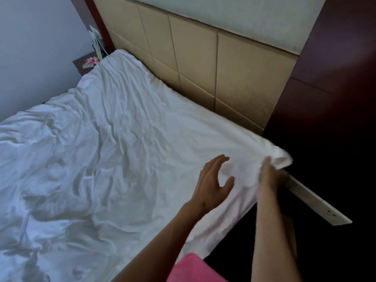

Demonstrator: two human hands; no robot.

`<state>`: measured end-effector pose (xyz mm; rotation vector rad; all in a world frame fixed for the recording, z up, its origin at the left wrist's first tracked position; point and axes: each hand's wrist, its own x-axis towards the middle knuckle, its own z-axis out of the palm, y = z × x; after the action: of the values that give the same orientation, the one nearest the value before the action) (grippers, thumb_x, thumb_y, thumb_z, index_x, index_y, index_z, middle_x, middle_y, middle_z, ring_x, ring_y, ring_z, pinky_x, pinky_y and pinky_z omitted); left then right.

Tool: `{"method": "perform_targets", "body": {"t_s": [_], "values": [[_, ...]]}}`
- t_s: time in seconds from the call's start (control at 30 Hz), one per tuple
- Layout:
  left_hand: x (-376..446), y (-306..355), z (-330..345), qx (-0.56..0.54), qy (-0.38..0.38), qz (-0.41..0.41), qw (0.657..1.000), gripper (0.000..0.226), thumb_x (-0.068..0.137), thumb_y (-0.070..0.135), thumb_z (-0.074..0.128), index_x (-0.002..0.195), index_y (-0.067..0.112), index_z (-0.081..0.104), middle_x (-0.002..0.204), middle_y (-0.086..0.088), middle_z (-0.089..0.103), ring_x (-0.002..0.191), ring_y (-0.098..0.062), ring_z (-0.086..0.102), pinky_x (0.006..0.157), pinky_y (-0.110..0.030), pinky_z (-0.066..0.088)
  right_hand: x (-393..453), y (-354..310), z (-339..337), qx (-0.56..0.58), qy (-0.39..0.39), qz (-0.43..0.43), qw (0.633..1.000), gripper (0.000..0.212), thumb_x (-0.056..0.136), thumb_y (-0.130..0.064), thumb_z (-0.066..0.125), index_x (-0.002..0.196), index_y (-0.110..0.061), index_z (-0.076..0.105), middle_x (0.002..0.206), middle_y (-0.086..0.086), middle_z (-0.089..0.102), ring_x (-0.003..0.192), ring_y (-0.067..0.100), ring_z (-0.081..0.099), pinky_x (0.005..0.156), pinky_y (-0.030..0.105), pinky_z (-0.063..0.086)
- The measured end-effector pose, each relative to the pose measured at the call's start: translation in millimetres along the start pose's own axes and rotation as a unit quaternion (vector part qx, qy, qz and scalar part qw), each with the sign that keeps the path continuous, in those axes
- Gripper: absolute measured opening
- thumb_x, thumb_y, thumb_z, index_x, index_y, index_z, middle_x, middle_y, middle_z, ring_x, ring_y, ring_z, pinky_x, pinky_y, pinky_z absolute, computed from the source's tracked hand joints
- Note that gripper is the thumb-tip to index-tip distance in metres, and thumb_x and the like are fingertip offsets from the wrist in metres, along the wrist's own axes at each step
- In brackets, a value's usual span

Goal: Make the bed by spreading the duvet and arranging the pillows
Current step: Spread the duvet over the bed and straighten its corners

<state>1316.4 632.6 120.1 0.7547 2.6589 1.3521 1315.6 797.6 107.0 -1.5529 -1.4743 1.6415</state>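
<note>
White duvet [122,139] lies spread before us; our right hand [270,176] pinches its near corner, while our left hand [213,180] hovers spread-fingered just beside, holding nothing.

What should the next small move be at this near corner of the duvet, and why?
Probably pull the duvet corner toward the headboard and lay it flat. The right hand grips that bunched, lifted corner by the bed's edge, the left hand hovers open beside it, and wrinkles still run across the cover.
</note>
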Motion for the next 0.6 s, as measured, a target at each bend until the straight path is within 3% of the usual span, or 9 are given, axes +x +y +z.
{"method": "perform_targets", "body": {"t_s": [0.07,0.17,0.27,0.4,0.47,0.6], "values": [[-5,-9,-3,0.017,-0.061,-0.035,0.997,0.051,0.092,0.027,0.06,0.141,0.02,0.046,0.152,0.0,0.04,0.142,-0.015,0.033,0.116,-0.03,0.028,14,-14,-16,0.025,0.056,0.034,0.998,0.044,0.097,-0.021,0.057,0.124,0.013,0.055,0.126,0.026,0.06,0.117,0.037,0.059,0.071,0.03,0.043],[-4,-15,-3,0.047,-0.141,-0.065,0.987,0.05,0.094,0.023,0.057,0.142,0.021,0.043,0.154,0.0,0.036,0.143,-0.017,0.03,0.117,-0.035,0.027,28,-25,-17,-0.024,0.043,0.001,0.999,0.043,0.099,-0.022,0.052,0.124,0.014,0.055,0.127,0.029,0.059,0.117,0.04,0.058,0.08,0.037,0.045],[-2,-28,1,0.052,-0.177,-0.093,0.978,0.05,0.094,0.021,0.056,0.142,0.021,0.041,0.151,-0.001,0.038,0.14,-0.021,0.035,0.114,-0.037,0.031,28,-22,-6,-0.046,0.039,-0.003,0.998,0.044,0.097,-0.028,0.056,0.12,0.01,0.058,0.122,0.026,0.063,0.111,0.04,0.062,0.079,0.039,0.048],[0,-37,3,0.049,-0.202,-0.102,0.973,0.058,0.093,0.022,0.056,0.147,0.02,0.035,0.152,-0.002,0.036,0.14,-0.022,0.036,0.114,-0.035,0.031,27,-27,1,-0.047,0.004,-0.034,0.998,0.035,0.095,-0.024,0.057,0.104,0.009,0.066,0.107,0.026,0.068,0.101,0.04,0.066,0.073,0.038,0.048],[8,-31,5,0.04,-0.212,-0.086,0.973,0.07,0.093,0.022,0.058,0.153,0.02,0.023,0.157,-0.003,0.028,0.144,-0.02,0.03,0.116,-0.03,0.026,26,-33,7,-0.037,-0.036,-0.056,0.997,0.024,0.094,-0.017,0.057,0.086,0.002,0.069,0.093,0.021,0.071,0.088,0.034,0.07,0.067,0.033,0.048],[33,-9,17,0.019,-0.205,-0.056,0.977,0.098,0.087,0.032,0.069,0.158,0.021,0.002,0.164,-0.001,0.011,0.15,-0.014,0.012,0.12,-0.028,0.018,30,-44,17,-0.062,-0.09,-0.101,0.989,0.019,0.093,-0.012,0.055,0.081,-0.004,0.067,0.073,0.006,0.067,0.065,0.019,0.066,0.064,0.029,0.047]]}}
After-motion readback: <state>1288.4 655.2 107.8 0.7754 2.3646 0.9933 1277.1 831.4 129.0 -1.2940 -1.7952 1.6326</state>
